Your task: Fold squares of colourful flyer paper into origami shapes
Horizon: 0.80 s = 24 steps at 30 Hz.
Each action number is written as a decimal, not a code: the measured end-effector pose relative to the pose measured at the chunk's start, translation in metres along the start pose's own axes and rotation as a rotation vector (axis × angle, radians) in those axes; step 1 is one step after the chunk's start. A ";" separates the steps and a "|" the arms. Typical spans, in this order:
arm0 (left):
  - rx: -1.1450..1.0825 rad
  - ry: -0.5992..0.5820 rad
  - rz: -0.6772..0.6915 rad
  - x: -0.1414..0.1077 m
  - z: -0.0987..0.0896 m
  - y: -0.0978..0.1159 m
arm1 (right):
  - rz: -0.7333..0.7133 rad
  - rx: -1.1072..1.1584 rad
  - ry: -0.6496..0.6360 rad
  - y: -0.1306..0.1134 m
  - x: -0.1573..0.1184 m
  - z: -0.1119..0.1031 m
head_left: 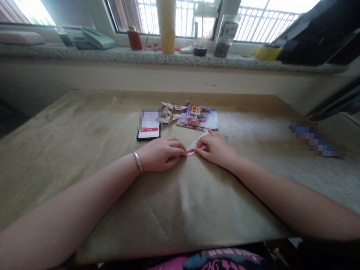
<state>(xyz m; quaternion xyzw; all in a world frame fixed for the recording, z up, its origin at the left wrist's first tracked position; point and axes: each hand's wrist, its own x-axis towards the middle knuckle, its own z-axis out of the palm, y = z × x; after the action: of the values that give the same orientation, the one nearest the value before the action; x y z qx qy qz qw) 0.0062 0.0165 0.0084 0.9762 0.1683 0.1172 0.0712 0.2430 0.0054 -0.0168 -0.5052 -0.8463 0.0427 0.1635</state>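
Note:
A folded piece of printed paper (192, 147), white and red, lies on the table between my hands. My left hand (163, 153), with a silver bangle at the wrist, has its fingers together at the paper's left corner. On the right part of the paper, my right hand (215, 148) pinches it between thumb and curled fingers and hides much of it. Just beyond my left hand lies a phone (149, 132) with a lit screen. Folded paper cranes (169, 117) stand beside the phone, next to a stack of colourful printed sheets (206, 119).
A brownish cover lies over the table (118, 210). A dark blue item (332, 150), partly blurred, is at the far right. Along the windowsill (107, 56) stand a red bottle (134, 38), a tall yellow cylinder (167, 28) and clear containers (224, 37).

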 end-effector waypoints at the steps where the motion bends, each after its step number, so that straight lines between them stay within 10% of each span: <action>1: -0.003 -0.001 -0.001 0.000 0.000 0.000 | -0.003 -0.001 0.003 0.000 0.000 0.000; 24: -0.213 -0.022 -0.019 -0.008 -0.005 -0.009 | -0.022 0.007 -0.012 0.003 0.000 0.002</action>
<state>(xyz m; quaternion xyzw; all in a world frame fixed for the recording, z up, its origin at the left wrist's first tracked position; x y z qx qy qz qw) -0.0053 0.0225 0.0095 0.9627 0.1633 0.1228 0.1775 0.2451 0.0066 -0.0194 -0.4949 -0.8526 0.0470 0.1609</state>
